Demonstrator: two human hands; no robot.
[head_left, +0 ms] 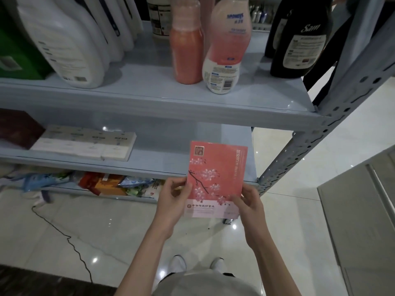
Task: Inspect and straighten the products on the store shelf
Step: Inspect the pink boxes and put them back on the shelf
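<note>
Pink flat packet with white blossom branches printed on it (215, 174) is up in both my hands, held upright and facing me. It sits in the air in front of the right end of the middle board of the pale blue-grey metal shelf rack (171, 99), resting on nothing.

My left hand (174, 194) pinches the packet's lower left edge, thumb on the front, fingers curled behind. My right hand (249, 202) clamps the lower right corner the same way, thumb across the print.

Top board, from the left:
- a green carton (19, 50)
- a row of big white plastic jugs (70, 43)
- an orange-pink bottle with a paler cap (186, 50)
- just beside it, a pink-and-white lotion bottle (226, 50), leaning left at the top
- well apart on the right, a black bottle with a pale label (299, 43)

Middle board: a dark brown box (17, 129) on the left, with flat white tissue packs (85, 143) lying beside it.

Lowest board: a jumble of colourful snack bags (111, 184).

A thin black cable (64, 233) trails over the glossy tiled floor on my left.
</note>
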